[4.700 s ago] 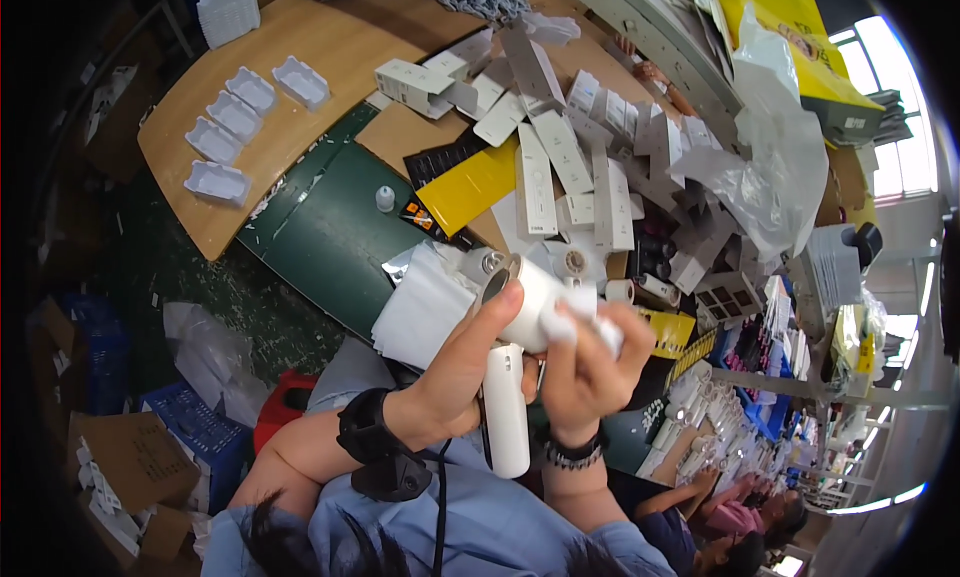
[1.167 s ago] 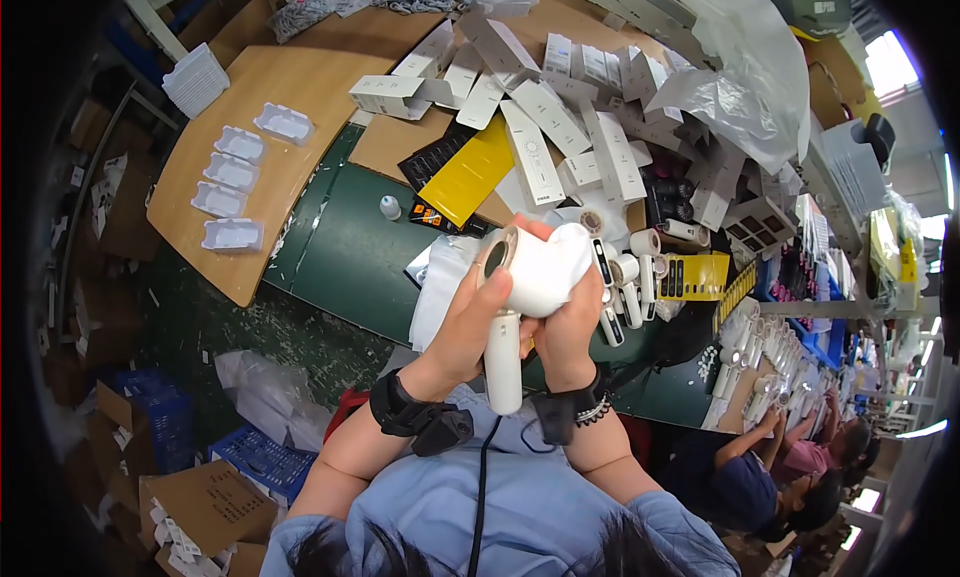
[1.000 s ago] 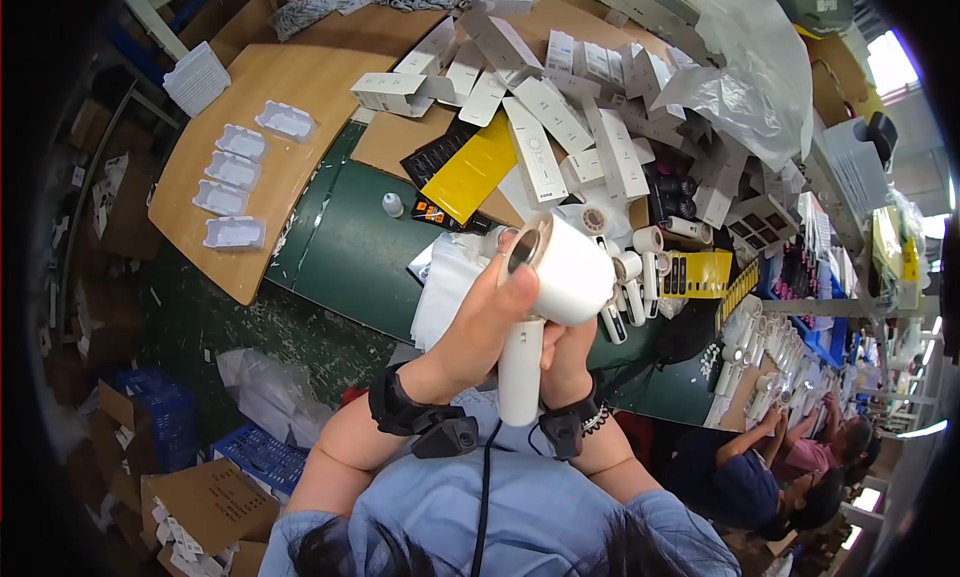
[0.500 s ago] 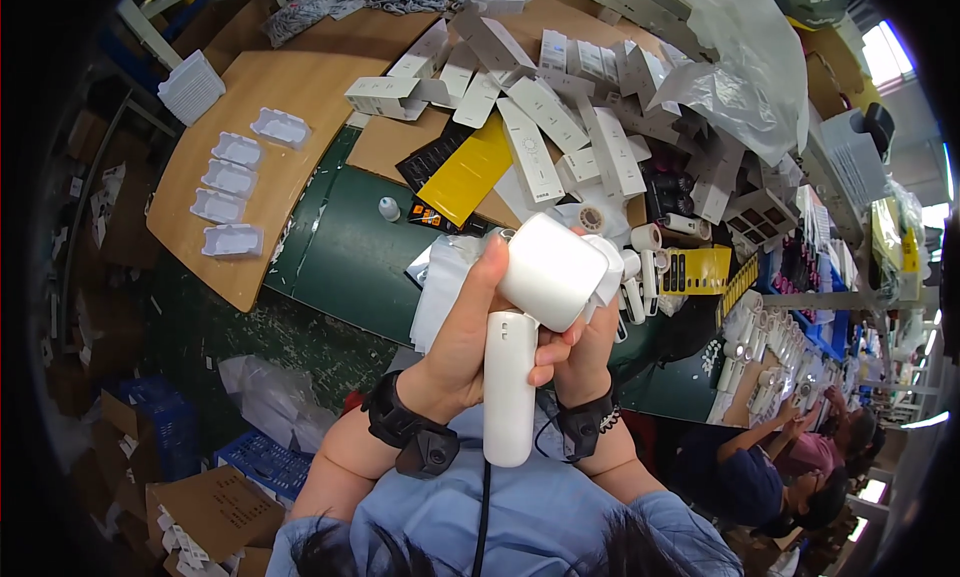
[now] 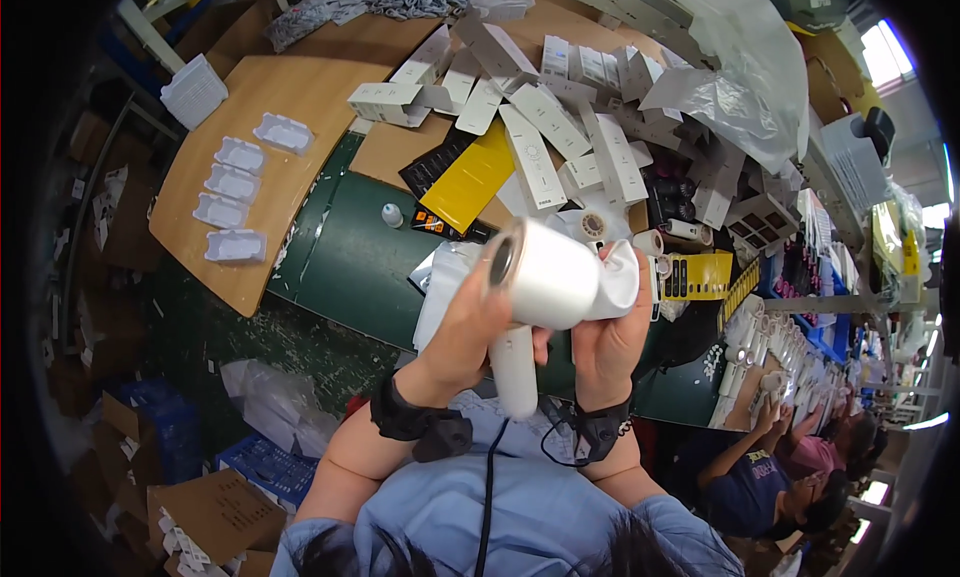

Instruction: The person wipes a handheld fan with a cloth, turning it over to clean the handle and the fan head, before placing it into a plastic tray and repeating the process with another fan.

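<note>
you have the white dryer-shaped device (image 5: 558,282) up in front of your chest, above the near edge of the bench, its barrel lying across your view and its handle pointing down toward you. your left hand (image 5: 462,327) grasps it near where barrel and handle meet, with the dark round opening of the barrel facing left. your right hand (image 5: 610,345) grips a white wad (image 5: 620,279) at the barrel's other end (soft-looking, though you can't tell its material from here).

behind your left hand, white sheets (image 5: 437,312) lie on the green tabletop (image 5: 345,252), and a small bottle (image 5: 392,216) stands farther off, left of a yellow sheet (image 5: 466,184). beyond your hands, white boxes (image 5: 615,159) lie heaped at angles, some open, with a clear plastic bag (image 5: 745,122) to their right. on the wooden table (image 5: 270,89) at your left, five white trays (image 5: 236,246) sit in a curved row. a blue crate (image 5: 268,473) and an open carton (image 5: 222,507) are down at lower left; two co-workers (image 5: 745,492) sit at lower right.
</note>
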`<action>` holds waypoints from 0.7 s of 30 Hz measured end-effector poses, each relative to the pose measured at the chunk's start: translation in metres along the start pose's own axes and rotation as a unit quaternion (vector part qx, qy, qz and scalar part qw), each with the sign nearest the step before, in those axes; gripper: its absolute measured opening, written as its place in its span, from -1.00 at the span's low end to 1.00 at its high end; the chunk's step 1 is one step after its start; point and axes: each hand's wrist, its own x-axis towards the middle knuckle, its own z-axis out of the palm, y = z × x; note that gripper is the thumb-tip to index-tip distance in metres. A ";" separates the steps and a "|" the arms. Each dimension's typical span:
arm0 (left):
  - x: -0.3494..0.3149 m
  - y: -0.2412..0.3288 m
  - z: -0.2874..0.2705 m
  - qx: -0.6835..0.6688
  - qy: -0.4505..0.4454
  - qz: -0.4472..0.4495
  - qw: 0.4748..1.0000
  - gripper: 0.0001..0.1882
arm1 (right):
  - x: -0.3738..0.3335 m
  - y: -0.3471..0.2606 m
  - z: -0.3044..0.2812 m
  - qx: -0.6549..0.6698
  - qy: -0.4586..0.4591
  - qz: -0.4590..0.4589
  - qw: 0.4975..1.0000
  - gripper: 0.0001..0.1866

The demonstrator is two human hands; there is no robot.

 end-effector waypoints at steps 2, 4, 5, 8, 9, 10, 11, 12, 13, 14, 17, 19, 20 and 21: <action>0.005 -0.002 -0.006 0.191 0.026 0.226 0.955 -0.26 | -0.001 -0.008 0.003 -0.040 0.008 -0.031 0.999 -0.72; 0.008 0.001 -0.010 0.284 0.031 0.331 0.899 -0.23 | -0.006 -0.015 0.007 -0.127 0.025 -0.087 0.988 -0.71; 0.009 0.004 -0.012 0.367 0.007 0.358 0.859 -0.20 | -0.011 -0.015 0.010 -0.123 0.029 -0.092 0.988 -0.71; 0.007 0.012 -0.015 0.521 -0.036 0.406 0.750 -0.12 | -0.031 -0.013 0.020 -0.518 -0.187 -0.400 0.732 -0.61; 0.007 0.014 -0.015 0.576 -0.037 0.403 0.711 -0.14 | -0.030 -0.013 0.020 -0.517 -0.186 -0.401 0.733 -0.61; 0.006 0.014 -0.016 0.628 -0.038 0.397 0.669 -0.15 | -0.028 -0.012 0.018 -0.507 -0.182 -0.348 0.767 -0.57; 0.006 0.014 -0.016 0.676 -0.039 0.389 0.624 -0.17 | -0.025 -0.011 0.016 -0.496 -0.178 -0.294 0.798 -0.53; 0.004 0.014 -0.015 0.677 -0.037 0.387 0.624 -0.17 | -0.023 -0.009 0.015 -0.482 -0.174 -0.236 0.826 -0.50; 0.001 0.014 -0.015 0.700 -0.029 0.380 0.604 -0.18 | -0.017 -0.008 0.014 -0.481 -0.175 -0.233 0.827 -0.50; 0.001 0.014 -0.013 0.721 -0.026 0.371 0.584 -0.18 | -0.008 -0.010 0.011 -0.456 -0.224 -0.234 0.829 -0.47; -0.004 0.007 -0.009 0.682 0.019 0.318 0.658 -0.19 | 0.005 -0.012 0.008 -0.401 -0.320 -0.233 0.826 -0.42; -0.005 0.002 -0.003 0.535 0.103 0.221 0.809 -0.18 | 0.003 -0.008 0.013 -0.302 -0.278 -0.124 0.903 -0.46; -0.005 0.002 -0.002 0.535 0.103 0.220 0.809 -0.18 | 0.003 -0.007 0.014 -0.248 -0.255 -0.068 0.932 -0.48; -0.006 0.005 0.003 0.560 0.105 0.180 0.802 -0.18 | 0.004 -0.006 0.012 -0.248 -0.253 -0.067 0.933 -0.48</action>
